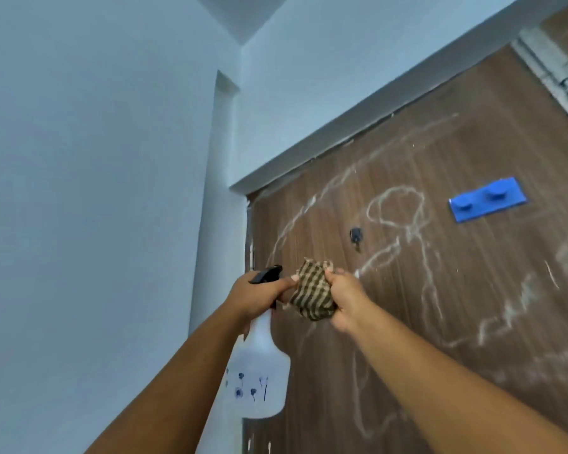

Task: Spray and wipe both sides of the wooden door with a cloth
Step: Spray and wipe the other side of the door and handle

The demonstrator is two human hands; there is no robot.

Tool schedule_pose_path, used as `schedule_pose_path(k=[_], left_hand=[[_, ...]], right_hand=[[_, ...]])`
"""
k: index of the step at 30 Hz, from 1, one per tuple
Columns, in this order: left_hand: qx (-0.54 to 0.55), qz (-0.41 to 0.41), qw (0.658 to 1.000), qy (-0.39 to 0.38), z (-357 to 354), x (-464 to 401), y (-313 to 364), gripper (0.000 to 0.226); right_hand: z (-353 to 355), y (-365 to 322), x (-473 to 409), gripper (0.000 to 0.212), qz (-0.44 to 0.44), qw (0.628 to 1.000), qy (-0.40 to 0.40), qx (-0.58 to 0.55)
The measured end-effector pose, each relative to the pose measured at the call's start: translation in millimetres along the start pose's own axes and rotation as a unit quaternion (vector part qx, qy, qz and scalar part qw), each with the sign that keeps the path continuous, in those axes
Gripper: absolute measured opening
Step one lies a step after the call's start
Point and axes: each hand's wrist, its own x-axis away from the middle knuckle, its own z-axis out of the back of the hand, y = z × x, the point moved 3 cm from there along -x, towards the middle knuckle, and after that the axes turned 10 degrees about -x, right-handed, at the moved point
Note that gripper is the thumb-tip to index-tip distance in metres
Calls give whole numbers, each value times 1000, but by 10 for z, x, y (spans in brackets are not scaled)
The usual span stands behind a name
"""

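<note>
Spray bottle [259, 371]: white translucent plastic with small dark blue markings, lower centre of the frame; contents cannot be told. Long axis near upright, black trigger head [265, 274] on top.
Left hand [259, 291]: fingers curled round the bottle's neck, fingertips touching the cloth.
Cloth [312, 294]: brown-and-cream checked, bunched, centre of the frame, just in front of the door.
Right hand [345, 301]: grips the cloth.
Wooden door [473, 290]: brown grain, right half of the frame, streaked with white scribbles [394, 208].
Blue hook plate [487, 198]: fixed to the door, upper right.
Wall [95, 191]: pale blue, left.
</note>
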Motion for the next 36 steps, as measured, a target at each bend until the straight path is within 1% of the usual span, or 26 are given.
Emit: schedule_pose_path(k=[3, 4, 6, 8, 10, 11, 14, 15, 16, 18, 19, 21, 22, 23, 25, 26, 27, 28, 29, 30, 31, 32, 33, 34, 35, 36], left_hand=[[-25, -36, 999, 21, 148, -472, 158, 45], [-8, -38, 999, 21, 180, -625, 187, 46], [42, -44, 998, 16, 210, -863, 237, 37], [79, -42, 996, 3, 209, -1034, 244, 28], [108, -39, 993, -11, 177, -1177, 213, 25], [115, -47, 992, -4, 179, -1281, 156, 24], [84, -77, 993, 40, 198, -1559, 15, 20], [73, -81, 993, 48, 214, -1631, 0, 18], [67, -80, 993, 54, 227, -1686, -32, 17], [68, -65, 995, 45, 281, -1792, -81, 20], [68, -58, 996, 27, 310, -1851, -101, 24], [65, -47, 996, -29, 348, -1963, -149, 36], [66, -46, 995, -51, 369, -2025, -190, 40], [75, -51, 994, -61, 392, -2086, -226, 41], [104, -66, 991, -43, 465, -2212, -288, 35], [114, -74, 990, -29, 503, -2279, -329, 33], [119, -78, 990, -23, 523, -2323, -376, 31], [120, -81, 989, -24, 533, -2362, -425, 30], [123, -86, 988, -27, 530, -2396, -462, 30], [127, -88, 988, -26, 520, -2430, -491, 32], [135, -91, 986, -21, 512, -2466, -532, 34], [140, -95, 985, -13, 505, -2504, -562, 33], [142, -102, 985, -5, 497, -2551, -582, 30], [140, -106, 984, 3, 486, -2603, -609, 25], [137, -102, 985, 8, 474, -2650, -641, 22], [134, -95, 986, 9, 467, -2711, -698, 23]], right_hand=[[-195, -454, -302, 36, 124, 990, 30, 55], [-276, -578, -396, 38, 157, 984, 24, 84], [-466, -778, -543, 42, 223, 964, 0, 146], [-634, -899, -712, 43, 294, 929, -20, 225], [-757, -1010, -906, 42, 363, 882, -27, 298], [-846, -1053, -1030, 42, 391, 861, -33, 324], [-1115, -1262, -1374, 38, 425, 806, -52, 408], [-1198, -1366, -1416, 36, 430, 796, -49, 424], [-1262, -1428, -1441, 36, 429, 801, -56, 414], [-1348, -1563, -1424, 36, 426, 825, -59, 367], [-1360, -1623, -1419, 34, 428, 835, -47, 343], [-1348, -1674, -1389, 18, 445, 831, -25, 333], [-1330, -1665, -1381, 16, 441, 837, -22, 322], [-1311, -1628, -1382, 26, 425, 851, -30, 308], [-1267, -1540, -1434, 57, 377, 880, -64, 281], [-1246, -1502, -1486, 66, 373, 880, -71, 287], [-1218, -1470, -1548, 69, 379, 869, -61, 311], [-1210, -1438, -1618, 70, 397, 850, -40, 343], [-1218, -1401, -1660, 69, 423, 819, -15, 387], [-1239, -1349, -1675, 68, 457, 771, 3, 444], [-1289, -1276, -1705, 66, 498, 703, 16, 507], [-1353, -1181, -1707, 65, 541, 627, 13, 560], [-1419, -1073, -1704, 66, 566, 560, -1, 604], [-1472, -980, -1730, 68, 579, 499, -8, 645], [-1514, -924, -1787, 71, 581, 438, 7, 686], [-1547, -889, -1883, 71, 574, 365, 47, 731]])
